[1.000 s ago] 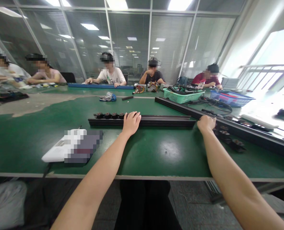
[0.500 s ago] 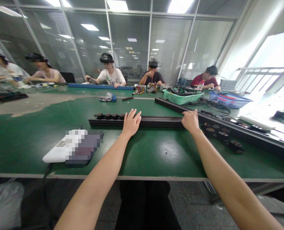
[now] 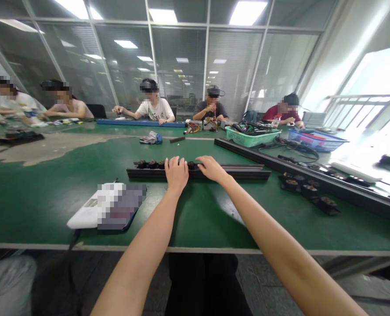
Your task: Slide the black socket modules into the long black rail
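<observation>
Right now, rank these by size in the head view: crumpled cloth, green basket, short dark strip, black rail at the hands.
1. Black rail
2. Green basket
3. Crumpled cloth
4. Short dark strip

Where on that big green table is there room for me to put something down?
The table is bare between the forearms, the short black rail and its own near edge. Another bare patch lies left of the white object. It's crowded on the right: long black rail, loose black parts, green basket, blue basket.
</observation>
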Available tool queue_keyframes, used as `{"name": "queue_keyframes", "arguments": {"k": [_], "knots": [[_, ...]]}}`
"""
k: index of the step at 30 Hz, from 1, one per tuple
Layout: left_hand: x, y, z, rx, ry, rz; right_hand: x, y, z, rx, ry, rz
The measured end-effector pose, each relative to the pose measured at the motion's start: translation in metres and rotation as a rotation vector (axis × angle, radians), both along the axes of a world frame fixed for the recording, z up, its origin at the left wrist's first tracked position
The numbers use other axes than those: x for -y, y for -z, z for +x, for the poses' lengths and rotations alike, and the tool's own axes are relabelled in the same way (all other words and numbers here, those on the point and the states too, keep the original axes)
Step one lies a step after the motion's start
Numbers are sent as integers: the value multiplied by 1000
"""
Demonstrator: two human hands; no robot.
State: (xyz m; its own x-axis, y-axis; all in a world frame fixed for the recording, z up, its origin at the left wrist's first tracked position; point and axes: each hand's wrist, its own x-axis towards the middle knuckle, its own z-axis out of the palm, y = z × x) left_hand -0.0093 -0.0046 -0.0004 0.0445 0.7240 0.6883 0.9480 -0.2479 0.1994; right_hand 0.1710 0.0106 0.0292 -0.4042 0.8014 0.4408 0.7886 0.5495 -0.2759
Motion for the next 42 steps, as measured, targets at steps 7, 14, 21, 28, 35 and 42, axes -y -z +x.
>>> {"name": "queue_keyframes", "arguments": {"k": [7,14,21,28,35,42], "knots": [[-3,4,-1,12,11,-54,-9,7,-49,39,-6,-44],[-5,6,-1,10,27,-54,-6,7,-53,37,61,-69],[-5,5,0,12,29,-32,-8,9,-49,-12,50,-68],[-3,5,1,13,33,-31,-9,10,-45,-28,49,-51],[-2,4,1,6,21,-16,-11,11,-39,-66,51,-54],[1,0,2,12,18,-79,-4,26,-40,-95,107,-17]]}}
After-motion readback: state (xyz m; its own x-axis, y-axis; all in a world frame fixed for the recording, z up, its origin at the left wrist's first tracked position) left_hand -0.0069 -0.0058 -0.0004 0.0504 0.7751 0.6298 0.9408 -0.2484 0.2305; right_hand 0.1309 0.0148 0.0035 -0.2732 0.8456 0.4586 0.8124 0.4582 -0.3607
